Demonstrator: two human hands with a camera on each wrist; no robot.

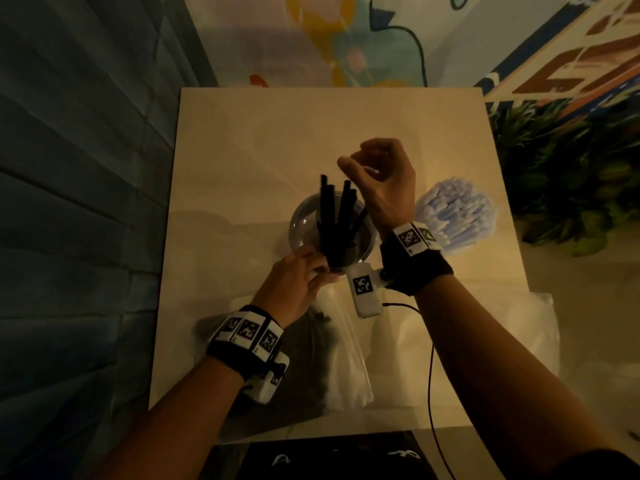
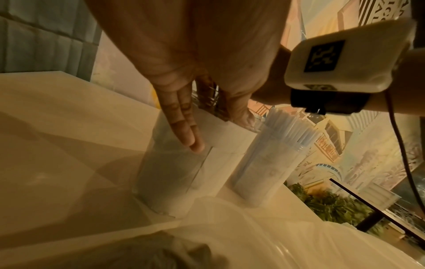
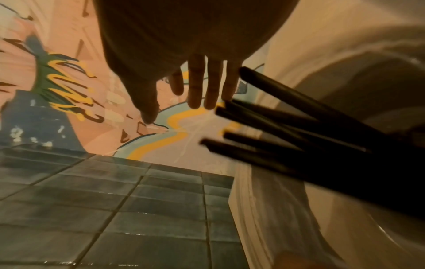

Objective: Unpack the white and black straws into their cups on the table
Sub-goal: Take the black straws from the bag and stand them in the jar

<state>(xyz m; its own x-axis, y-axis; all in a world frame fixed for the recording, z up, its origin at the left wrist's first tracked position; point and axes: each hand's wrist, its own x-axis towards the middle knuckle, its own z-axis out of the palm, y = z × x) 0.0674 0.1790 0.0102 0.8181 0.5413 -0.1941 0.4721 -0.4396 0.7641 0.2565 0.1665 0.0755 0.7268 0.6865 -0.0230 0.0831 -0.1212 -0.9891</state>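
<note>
Head view, black straws (image 1: 337, 216) in clear cup (image 1: 298, 220)

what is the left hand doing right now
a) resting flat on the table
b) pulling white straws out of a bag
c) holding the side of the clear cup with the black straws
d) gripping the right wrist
c: the left hand wraps its fingers round the wall of the clear cup that holds the black straws, while the right hand hovers above, holding nothing.

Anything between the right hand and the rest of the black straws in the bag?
Yes. The right hand hovers beyond the clear cup of black straws; that cup and the left hand holding its near side sit between it and the bag with the rest at the table's near edge.
</note>
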